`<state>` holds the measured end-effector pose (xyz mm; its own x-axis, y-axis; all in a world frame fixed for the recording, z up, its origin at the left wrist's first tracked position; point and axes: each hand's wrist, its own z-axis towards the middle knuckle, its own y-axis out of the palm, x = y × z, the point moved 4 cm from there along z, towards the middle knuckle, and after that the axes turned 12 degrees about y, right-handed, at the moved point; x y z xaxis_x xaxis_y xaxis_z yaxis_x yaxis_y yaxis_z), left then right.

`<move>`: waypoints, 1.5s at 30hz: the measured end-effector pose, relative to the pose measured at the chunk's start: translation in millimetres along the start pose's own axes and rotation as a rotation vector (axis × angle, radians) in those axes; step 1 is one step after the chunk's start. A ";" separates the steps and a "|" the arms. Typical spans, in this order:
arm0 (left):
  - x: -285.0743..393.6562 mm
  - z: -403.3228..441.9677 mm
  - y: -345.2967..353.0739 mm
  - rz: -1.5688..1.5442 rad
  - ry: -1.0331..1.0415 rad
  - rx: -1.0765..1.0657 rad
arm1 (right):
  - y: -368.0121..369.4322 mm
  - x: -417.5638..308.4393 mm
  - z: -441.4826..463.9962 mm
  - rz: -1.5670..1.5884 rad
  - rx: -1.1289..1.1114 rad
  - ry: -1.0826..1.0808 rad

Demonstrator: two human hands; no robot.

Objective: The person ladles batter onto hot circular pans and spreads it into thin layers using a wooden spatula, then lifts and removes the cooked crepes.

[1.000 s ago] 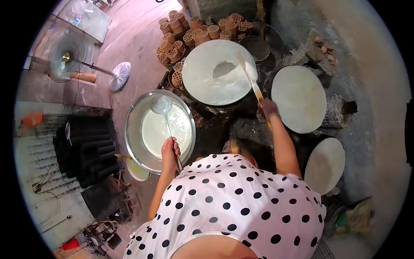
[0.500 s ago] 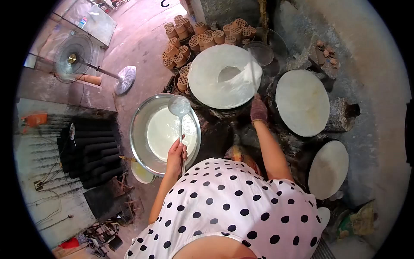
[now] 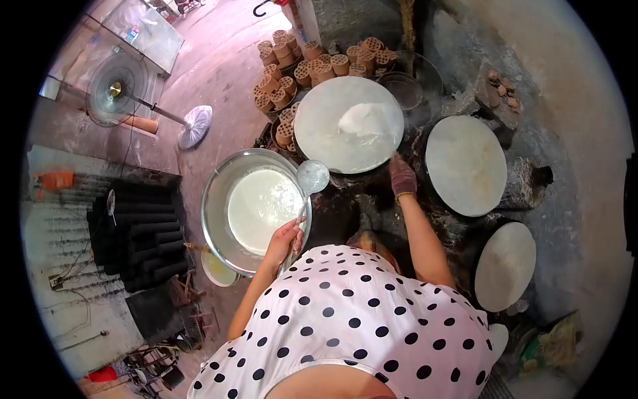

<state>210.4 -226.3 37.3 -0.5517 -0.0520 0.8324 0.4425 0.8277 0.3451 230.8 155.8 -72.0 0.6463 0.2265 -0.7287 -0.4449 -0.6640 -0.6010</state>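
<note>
My left hand (image 3: 286, 239) grips the handle of a metal ladle (image 3: 312, 176). The ladle's round bowl is just past the right rim of a large steel basin (image 3: 207, 199) that contains white batter (image 3: 262, 206). My right hand (image 3: 402, 176), in a dark reddish glove, is closed at the near right edge of a round steaming surface (image 3: 325, 133). Whatever its fingers hold is too blurred to make out. A brighter white wet patch (image 3: 367, 120) of batter lies right of the middle of that surface.
Two more round pale covers (image 3: 465, 166) (image 3: 505, 266) stand on my right. Perforated clay briquettes (image 3: 286, 50) are piled behind the steaming surface. A standing fan (image 3: 116, 90) and stacked black cylinders (image 3: 139, 229) are at left. A pale green container (image 3: 219, 269) sits beside the basin.
The ladle has moved right, from above the batter to beyond the basin's rim. The ring-shaped gap in the white layer has closed, leaving a bright patch. A thin blurred stick at my right hand no longer shows.
</note>
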 end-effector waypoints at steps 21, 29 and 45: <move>21.9 156.2 17.1 0.303 0.146 0.107 | -33.0 23.7 -77.5 -0.654 0.094 -0.161; -2.4 184.0 47.8 0.068 0.134 0.229 | 90.8 9.8 -85.0 -0.485 0.046 -0.601; 61.6 24.8 -20.0 -0.507 -0.053 0.104 | 1.2 46.4 -117.4 -0.224 0.409 0.088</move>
<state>150.0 -232.2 71.0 -0.7145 -0.4350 0.5480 0.0390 0.7572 0.6520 333.1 81.9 -67.9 0.7964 0.2586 -0.5467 -0.4851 -0.2668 -0.8328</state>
